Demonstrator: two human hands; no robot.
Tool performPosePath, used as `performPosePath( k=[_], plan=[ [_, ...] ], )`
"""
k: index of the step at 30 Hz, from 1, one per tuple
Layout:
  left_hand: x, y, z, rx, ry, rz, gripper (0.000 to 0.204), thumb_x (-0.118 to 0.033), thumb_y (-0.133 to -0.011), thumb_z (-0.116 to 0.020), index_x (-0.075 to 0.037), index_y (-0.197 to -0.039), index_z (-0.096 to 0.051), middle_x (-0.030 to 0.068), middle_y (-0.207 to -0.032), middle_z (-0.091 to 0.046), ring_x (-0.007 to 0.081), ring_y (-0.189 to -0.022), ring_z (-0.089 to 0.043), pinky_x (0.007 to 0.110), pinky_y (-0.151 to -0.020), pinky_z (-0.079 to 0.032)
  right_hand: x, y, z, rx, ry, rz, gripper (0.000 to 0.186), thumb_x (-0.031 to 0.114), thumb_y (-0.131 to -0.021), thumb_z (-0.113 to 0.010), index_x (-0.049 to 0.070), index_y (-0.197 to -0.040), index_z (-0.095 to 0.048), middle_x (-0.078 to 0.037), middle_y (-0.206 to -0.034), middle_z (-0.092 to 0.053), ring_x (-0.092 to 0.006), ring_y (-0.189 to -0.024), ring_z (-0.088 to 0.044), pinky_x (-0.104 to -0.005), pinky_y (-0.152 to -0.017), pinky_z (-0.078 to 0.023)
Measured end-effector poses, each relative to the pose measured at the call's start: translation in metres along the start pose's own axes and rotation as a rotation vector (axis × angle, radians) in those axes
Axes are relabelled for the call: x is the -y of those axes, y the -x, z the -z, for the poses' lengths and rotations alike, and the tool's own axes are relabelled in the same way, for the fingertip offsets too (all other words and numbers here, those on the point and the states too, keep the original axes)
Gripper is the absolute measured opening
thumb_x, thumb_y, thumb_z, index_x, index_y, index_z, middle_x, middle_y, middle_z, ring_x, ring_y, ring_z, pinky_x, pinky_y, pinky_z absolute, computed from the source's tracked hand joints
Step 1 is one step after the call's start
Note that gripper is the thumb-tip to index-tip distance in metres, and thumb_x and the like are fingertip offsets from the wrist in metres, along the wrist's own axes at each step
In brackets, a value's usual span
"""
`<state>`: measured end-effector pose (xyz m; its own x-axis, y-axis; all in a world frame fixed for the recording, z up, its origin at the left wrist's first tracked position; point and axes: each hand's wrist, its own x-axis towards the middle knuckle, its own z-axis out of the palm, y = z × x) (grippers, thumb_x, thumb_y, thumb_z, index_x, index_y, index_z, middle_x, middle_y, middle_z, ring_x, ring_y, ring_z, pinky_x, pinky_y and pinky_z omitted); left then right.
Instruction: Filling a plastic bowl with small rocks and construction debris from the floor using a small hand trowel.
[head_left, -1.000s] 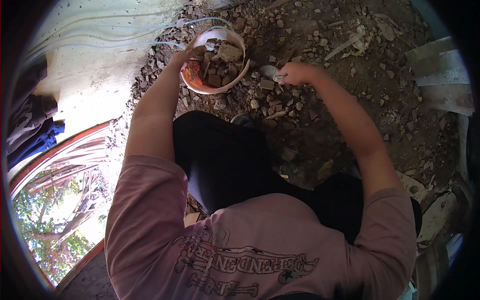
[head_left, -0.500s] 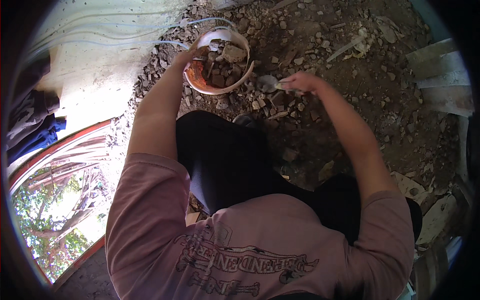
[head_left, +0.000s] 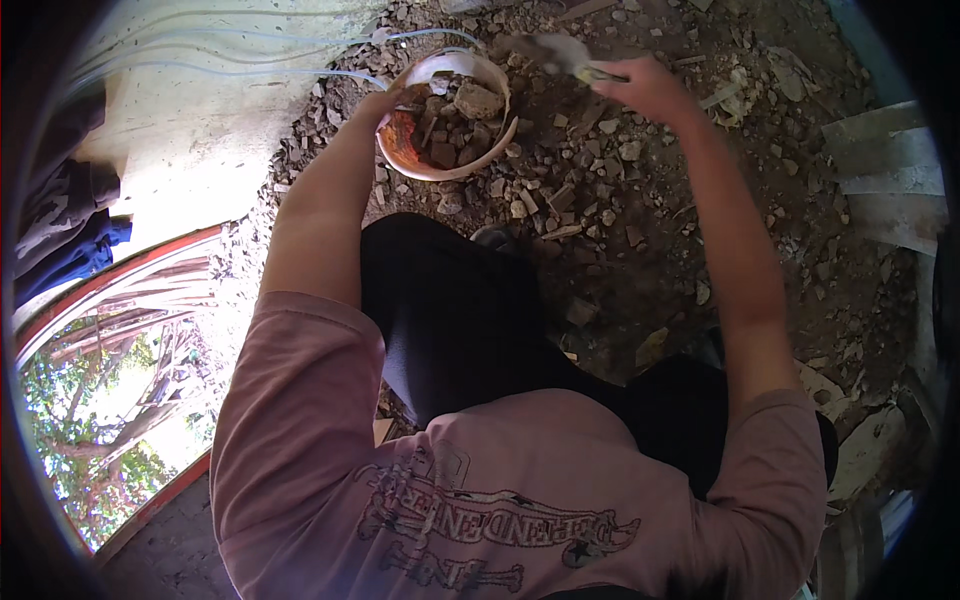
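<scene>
With my left hand (head_left: 384, 104) I grip the left rim of a round whitish bucket (head_left: 452, 174), orange on its inner wall. Chunks of rubble (head_left: 478, 102) fill the bucket. Held in my right hand (head_left: 648, 90) is a trowel (head_left: 562, 52), its grey blade smeared by motion and lifted over the ground just beyond and right of the bucket. My right fingers are wrapped round its handle. What sits on the blade is too blurred to tell.
Loose stones and dirt (head_left: 600, 190) cover the ground around the bucket. Thin pale tubes (head_left: 230, 75) run along the light wall at the left. A red-edged opening (head_left: 120, 400) shows greenery. Corrugated sheets (head_left: 885, 150) stand at the right.
My right hand has swung the trowel up and away, from beside the bucket's lower right to beyond its upper right. The left hand keeps its hold on the rim.
</scene>
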<state>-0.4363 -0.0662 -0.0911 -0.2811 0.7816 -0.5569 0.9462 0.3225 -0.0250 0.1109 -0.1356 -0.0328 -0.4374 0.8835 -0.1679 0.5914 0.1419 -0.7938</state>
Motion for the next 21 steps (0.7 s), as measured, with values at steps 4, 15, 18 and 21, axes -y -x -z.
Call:
performPosePath(
  k=[4, 15, 18, 21],
  plan=[
    [-0.004, 0.001, -0.003, -0.035, 0.015, 0.012, 0.064, -0.059, -0.092, -0.052, -0.004, -0.124, -0.064, 0.0243, -0.123, -0.064, 0.0392, -0.111, -0.063, 0.045, -0.092, -0.05, 0.026, -0.002, -0.025, -0.159, 0.07, 0.225, 0.046, 0.038, -0.09, -0.069, 0.022, -0.133, -0.063, -0.008, -0.086, -0.071, -0.0163, -0.067, -0.063, -0.0353, -0.067, -0.051],
    [0.005, 0.0, 0.003, -0.005, -0.424, -0.235, 0.058, -0.003, -0.092, -0.046, -0.03, -0.144, -0.045, 0.0206, -0.116, -0.067, 0.0387, -0.103, -0.067, 0.046, -0.084, -0.055, -0.03, -0.003, 0.006, 0.403, 0.255, -0.287, 0.038, 0.026, -0.078, -0.075, 0.012, -0.114, -0.075, -0.007, -0.072, -0.07, -0.0133, -0.057, -0.059, -0.0322, -0.055, -0.047],
    [-0.007, -0.006, -0.003, 0.016, -0.493, -0.247, 0.06, -0.002, -0.09, -0.046, -0.028, -0.144, -0.045, 0.0208, -0.113, -0.068, 0.0384, -0.102, -0.068, 0.045, -0.084, -0.056, -0.058, 0.007, -0.004, 0.553, 0.25, -0.038, 0.032, 0.023, -0.076, -0.073, 0.009, -0.104, -0.078, -0.004, -0.064, -0.065, -0.012, -0.05, -0.054, -0.0317, -0.047, -0.042],
    [-0.015, -0.007, -0.015, -0.002, -0.556, -0.346, 0.062, -0.002, -0.089, -0.047, -0.025, -0.147, -0.043, 0.022, -0.109, -0.069, 0.0372, -0.101, -0.068, 0.045, -0.084, -0.055, -0.059, 0.022, -0.039, 0.442, 0.096, -0.243, 0.024, 0.026, -0.068, -0.07, 0.003, -0.077, -0.072, -0.016, -0.071, -0.068, -0.0289, -0.063, -0.066, -0.04, -0.061, -0.052]
  ],
)
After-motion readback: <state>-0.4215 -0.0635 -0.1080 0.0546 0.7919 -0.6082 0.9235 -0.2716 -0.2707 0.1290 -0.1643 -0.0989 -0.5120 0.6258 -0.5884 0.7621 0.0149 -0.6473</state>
